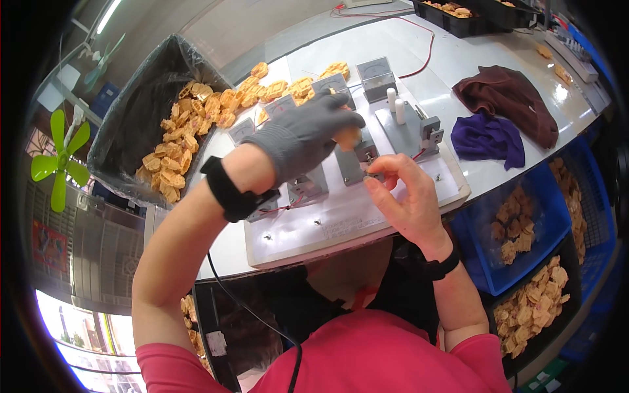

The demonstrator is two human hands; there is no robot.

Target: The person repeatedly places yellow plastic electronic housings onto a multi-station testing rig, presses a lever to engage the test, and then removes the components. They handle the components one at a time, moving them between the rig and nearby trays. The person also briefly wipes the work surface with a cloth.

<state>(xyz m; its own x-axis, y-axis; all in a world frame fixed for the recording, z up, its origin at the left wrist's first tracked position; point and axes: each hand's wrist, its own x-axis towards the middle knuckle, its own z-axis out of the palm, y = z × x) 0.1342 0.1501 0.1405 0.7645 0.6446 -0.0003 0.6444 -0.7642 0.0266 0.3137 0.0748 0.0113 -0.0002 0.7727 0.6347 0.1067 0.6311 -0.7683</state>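
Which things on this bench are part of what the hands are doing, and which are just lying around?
In use:
left hand, gloved, holding an orange part
right hand, fingertips at the grey fixture
white test board
square meters

Lying about:
brown cloth
purple cloth
green fan
blue bin

We are wearing a grey knit glove on our left hand (308,134), with a black wristband at seven o'clock of it. Our right hand (403,196) is going bare above a black wrist strap, and we are wearing red short sleeves.

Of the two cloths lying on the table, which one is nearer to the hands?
The purple cloth; it lies closer to the right hand than the larger dark brown cloth behind it.
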